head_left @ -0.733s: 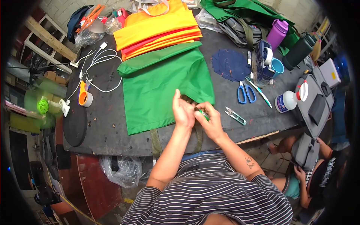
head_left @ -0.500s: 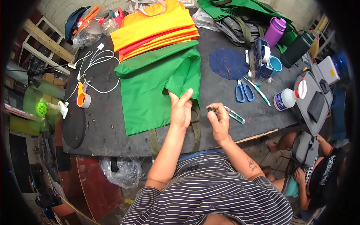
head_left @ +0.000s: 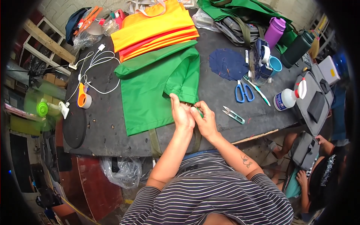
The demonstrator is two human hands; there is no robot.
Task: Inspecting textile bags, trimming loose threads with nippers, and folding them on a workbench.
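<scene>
the right hand [head_left: 206, 120] has been brought back beside the left hand [head_left: 183, 116], a small green tool [head_left: 201, 114] clasped in the right; the left's hold, hidden at the green bag [head_left: 144, 97], cannot be made out. the bag, laid on the dark table [head_left: 105, 129], seems light, soft, slightly slippery, best taken by its folded hem [head_left: 184, 96].

On the right, a white spray bottle [head_left: 288, 98] has a blue label [head_left: 278, 102] with letters on it. On the near right, another person's black shirt [head_left: 325, 187] has white letters [head_left: 327, 171] on it
</scene>
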